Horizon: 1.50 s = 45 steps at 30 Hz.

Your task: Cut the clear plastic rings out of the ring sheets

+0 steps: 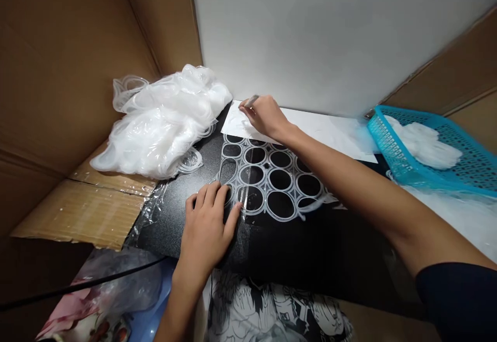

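Note:
On the black table [174,212] lies a sheet of clear plastic rings [280,179], joined in rows. My left hand [207,217] rests flat at its left edge, fingers stretched out and thumb apart, holding nothing. Beyond the sheet, my right hand [267,116] pinches a short grey pen-like tool [252,101] over the left part of a white paper strip [330,130]. The tool's exact kind cannot be made out, and its lower end is hidden by the fingers. My right forearm crosses above the sheet and covers part of it.
A big heap of white translucent plastic pieces [163,124] stands at the left. At the right, a blue basket [404,158] holds a white bundle [425,145], with clear plastic [458,217] before it. Cardboard walls [77,62] and a white panel [330,36] enclose the table.

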{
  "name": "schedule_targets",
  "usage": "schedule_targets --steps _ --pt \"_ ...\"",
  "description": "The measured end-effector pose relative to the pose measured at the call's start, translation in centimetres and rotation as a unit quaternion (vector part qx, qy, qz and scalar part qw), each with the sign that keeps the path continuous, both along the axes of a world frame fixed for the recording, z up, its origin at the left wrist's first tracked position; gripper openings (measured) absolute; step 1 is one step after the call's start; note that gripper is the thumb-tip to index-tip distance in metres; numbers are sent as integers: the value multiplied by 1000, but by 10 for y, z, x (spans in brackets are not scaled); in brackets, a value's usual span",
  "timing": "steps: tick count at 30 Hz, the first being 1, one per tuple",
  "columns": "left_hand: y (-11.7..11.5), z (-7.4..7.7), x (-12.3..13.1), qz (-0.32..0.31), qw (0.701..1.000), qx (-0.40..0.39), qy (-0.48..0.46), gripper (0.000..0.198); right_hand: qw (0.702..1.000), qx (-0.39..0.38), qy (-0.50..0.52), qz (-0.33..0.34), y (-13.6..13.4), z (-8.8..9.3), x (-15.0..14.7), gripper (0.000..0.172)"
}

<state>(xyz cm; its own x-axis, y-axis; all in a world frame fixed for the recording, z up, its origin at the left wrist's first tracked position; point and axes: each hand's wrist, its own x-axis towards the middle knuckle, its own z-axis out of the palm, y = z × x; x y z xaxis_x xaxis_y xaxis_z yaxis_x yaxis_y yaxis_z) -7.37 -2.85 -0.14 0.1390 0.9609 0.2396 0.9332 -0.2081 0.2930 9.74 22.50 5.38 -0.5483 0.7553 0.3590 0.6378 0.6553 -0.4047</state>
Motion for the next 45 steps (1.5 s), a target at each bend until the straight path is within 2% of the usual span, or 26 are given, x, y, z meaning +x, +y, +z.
schedule_targets --steps 2,5,8,12,18,31,35,37,40,42,45 --pt "0 0 -1 15 1000 11 -3 31 998 -47 20 21 -12 3 7 25" --pt "-2 4 2 33 998 58 -15 27 981 -167 39 95 -55 1 24 26" --pt "-6 10 13 -12 996 84 -40 25 954 -277 36 108 -99 -10 42 26" --pt "-9 10 36 -81 995 31 -57 30 944 -308 71 95 -125 -28 55 22" --pt "-7 0 49 -63 998 9 -26 33 949 -282 95 107 -126 -37 56 20" --pt "-2 3 54 -53 999 11 0 33 957 -255 94 103 -131 -38 57 18" --pt "-2 3 53 -55 998 -1 -5 35 965 -223 86 109 -132 -41 57 19" --pt "0 3 51 -59 998 -15 -14 38 968 -189 89 141 -133 -45 57 21" --pt "3 5 45 -71 996 -46 -42 39 978 -78 67 182 -136 -53 58 25" --pt "5 6 42 -79 993 -63 -56 37 984 -12 27 176 -138 -57 58 26" --pt "4 7 41 -87 992 -66 -63 34 990 17 -23 140 -138 -56 56 25"
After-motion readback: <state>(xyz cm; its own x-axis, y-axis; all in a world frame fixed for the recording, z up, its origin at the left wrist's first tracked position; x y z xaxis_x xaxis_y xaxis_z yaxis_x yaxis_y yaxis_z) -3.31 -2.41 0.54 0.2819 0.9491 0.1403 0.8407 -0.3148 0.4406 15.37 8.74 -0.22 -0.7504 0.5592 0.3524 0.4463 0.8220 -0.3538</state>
